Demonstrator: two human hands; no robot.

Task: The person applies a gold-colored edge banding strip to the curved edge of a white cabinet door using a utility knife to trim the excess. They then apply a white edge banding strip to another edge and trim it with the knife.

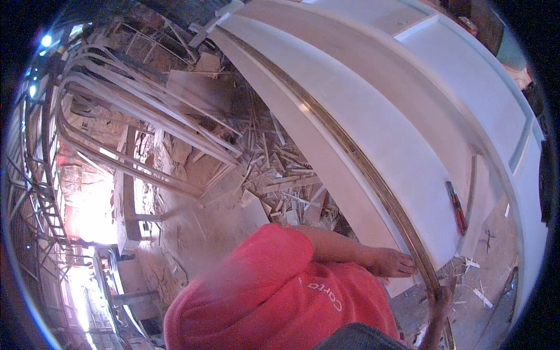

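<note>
A long, narrow brown strip with lighter edges (364,166) lies lengthwise along a white panel (402,140), looking curved in this view. My right hand (441,296) is closed around the strip near its close end, just past the panel. My left hand (395,262) lies fairly flat beside the strip at the panel's near edge, fingers pointing toward it. Whether those fingertips touch the strip is unclear. A red and black utility knife (458,209) rests on the panel to the right of both hands.
Wood offcuts (291,181) litter the floor left of the panel. Bent pale frames (146,116) stand farther left. A white framed structure (472,64) borders the right side. More scraps (481,294) lie on the floor near my right hand.
</note>
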